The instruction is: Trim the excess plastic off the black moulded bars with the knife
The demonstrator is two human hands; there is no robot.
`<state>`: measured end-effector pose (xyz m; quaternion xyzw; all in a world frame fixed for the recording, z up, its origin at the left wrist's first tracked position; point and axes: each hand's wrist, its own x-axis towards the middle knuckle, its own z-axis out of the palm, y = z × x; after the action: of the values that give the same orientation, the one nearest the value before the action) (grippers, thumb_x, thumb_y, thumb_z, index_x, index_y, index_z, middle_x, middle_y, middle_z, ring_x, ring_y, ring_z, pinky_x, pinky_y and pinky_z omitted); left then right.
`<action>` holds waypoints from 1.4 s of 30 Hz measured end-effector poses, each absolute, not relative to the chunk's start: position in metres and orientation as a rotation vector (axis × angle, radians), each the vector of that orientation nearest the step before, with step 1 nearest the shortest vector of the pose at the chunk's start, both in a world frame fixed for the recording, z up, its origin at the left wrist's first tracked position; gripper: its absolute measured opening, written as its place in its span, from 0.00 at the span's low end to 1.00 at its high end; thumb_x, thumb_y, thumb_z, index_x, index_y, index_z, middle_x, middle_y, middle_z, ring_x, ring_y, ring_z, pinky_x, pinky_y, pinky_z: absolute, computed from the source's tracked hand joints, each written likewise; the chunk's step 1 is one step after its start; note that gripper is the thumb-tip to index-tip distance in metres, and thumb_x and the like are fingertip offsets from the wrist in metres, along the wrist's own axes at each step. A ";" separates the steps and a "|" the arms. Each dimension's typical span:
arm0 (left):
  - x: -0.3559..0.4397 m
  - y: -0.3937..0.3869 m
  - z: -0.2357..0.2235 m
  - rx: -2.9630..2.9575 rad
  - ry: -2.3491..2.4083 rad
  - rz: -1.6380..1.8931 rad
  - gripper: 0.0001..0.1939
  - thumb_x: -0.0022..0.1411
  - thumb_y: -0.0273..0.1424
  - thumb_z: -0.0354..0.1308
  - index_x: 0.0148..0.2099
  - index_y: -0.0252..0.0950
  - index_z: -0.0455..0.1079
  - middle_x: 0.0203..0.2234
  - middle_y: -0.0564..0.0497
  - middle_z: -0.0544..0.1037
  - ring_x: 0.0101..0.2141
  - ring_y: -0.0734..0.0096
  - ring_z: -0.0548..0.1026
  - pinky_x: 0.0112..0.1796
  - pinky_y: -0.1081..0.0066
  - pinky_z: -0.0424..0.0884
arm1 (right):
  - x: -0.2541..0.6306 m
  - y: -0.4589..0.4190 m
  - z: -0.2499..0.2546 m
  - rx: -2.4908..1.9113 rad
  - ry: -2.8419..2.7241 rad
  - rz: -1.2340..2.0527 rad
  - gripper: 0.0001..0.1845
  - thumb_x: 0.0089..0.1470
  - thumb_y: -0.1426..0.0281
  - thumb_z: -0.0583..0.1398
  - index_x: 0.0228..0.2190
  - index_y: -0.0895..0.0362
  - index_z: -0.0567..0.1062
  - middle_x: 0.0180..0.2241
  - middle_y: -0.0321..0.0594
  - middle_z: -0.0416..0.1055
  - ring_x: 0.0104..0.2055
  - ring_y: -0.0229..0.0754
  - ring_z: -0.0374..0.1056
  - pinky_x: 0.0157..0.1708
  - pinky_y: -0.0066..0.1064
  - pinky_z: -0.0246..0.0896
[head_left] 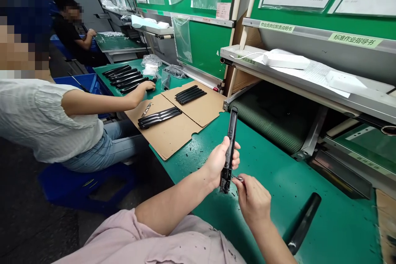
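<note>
My left hand (220, 161) grips a long black plastic strip (231, 132) and holds it upright over the green bench (272, 173). My right hand (253, 198) pinches a small metal blade (237, 179) against the strip's lower end. Another black strip (305, 222) lies on the bench to the right of my right forearm. Small black shavings are scattered over the mat around my hands.
Two cardboard sheets (173, 136) to the left carry stacks of black strips (159, 117) (190, 94). A seated co-worker (62, 119) reaches a hand (147, 86) to more strips (125, 77); another person (72, 29) sits farther back. A ribbed conveyor (272, 119) and shelf (309, 78) run along the right.
</note>
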<state>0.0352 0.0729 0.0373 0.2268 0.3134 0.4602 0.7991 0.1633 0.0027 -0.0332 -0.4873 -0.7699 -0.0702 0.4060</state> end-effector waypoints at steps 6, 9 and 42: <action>0.035 0.071 0.040 0.435 0.658 0.913 0.22 0.67 0.49 0.46 0.37 0.34 0.64 0.19 0.56 0.61 0.18 0.79 0.60 0.21 0.78 0.56 | 0.189 0.018 -0.039 -0.982 -1.990 -0.340 0.12 0.63 0.73 0.54 0.48 0.57 0.67 0.33 0.45 0.73 0.35 0.44 0.70 0.35 0.38 0.67; 0.036 0.071 0.039 0.432 0.648 0.920 0.21 0.66 0.49 0.47 0.36 0.34 0.64 0.19 0.57 0.61 0.17 0.79 0.59 0.21 0.77 0.56 | 0.205 0.020 -0.038 -0.909 -2.043 -0.414 0.18 0.59 0.78 0.57 0.50 0.53 0.68 0.38 0.44 0.75 0.39 0.45 0.71 0.39 0.40 0.69; 0.016 0.073 0.046 0.748 0.402 1.475 0.14 0.65 0.43 0.51 0.37 0.37 0.64 0.14 0.61 0.55 0.15 0.80 0.54 0.21 0.76 0.55 | 0.153 -0.025 0.016 -1.351 -1.799 0.262 0.09 0.64 0.69 0.54 0.39 0.56 0.75 0.29 0.38 0.73 0.25 0.37 0.66 0.26 0.28 0.58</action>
<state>0.0157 0.0732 0.0460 0.3306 0.1776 0.6518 0.6591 0.1525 -0.0248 0.0155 -0.5399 -0.7193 0.1046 0.4244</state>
